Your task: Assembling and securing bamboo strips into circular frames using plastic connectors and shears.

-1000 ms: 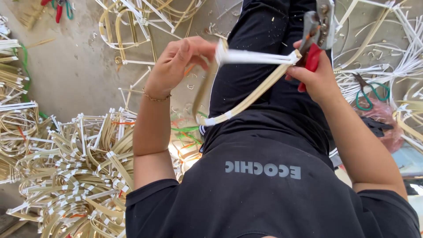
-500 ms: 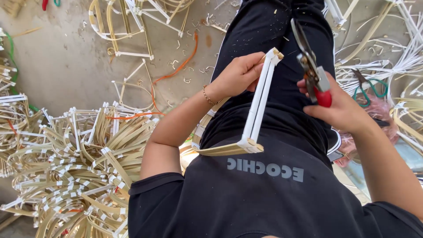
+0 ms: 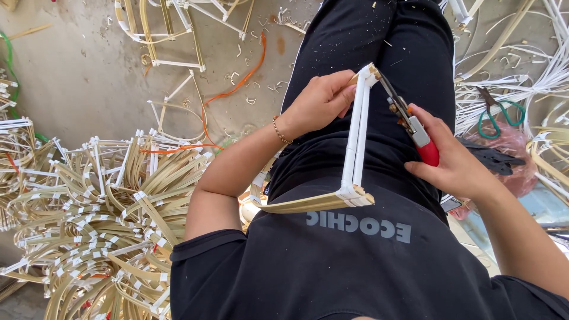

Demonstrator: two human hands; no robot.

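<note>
Illumination is bright, even daylight with no single strong source visible. Shadows are soft: a faint one lies beneath the pale heap of bent cane strips bound with white tape [image 3: 101, 225] on the grey concrete floor [image 3: 71, 77]. The black fabric of the shirt and trousers [image 3: 367, 35] retains surface detail, with no crushed blacks. Mild glare washes out the white strips at the upper right edge [image 3: 551, 65]. Focus is sharp across the centre. Wide-angle distortion bends lines near the frame borders. No motion blur is evident.
</note>
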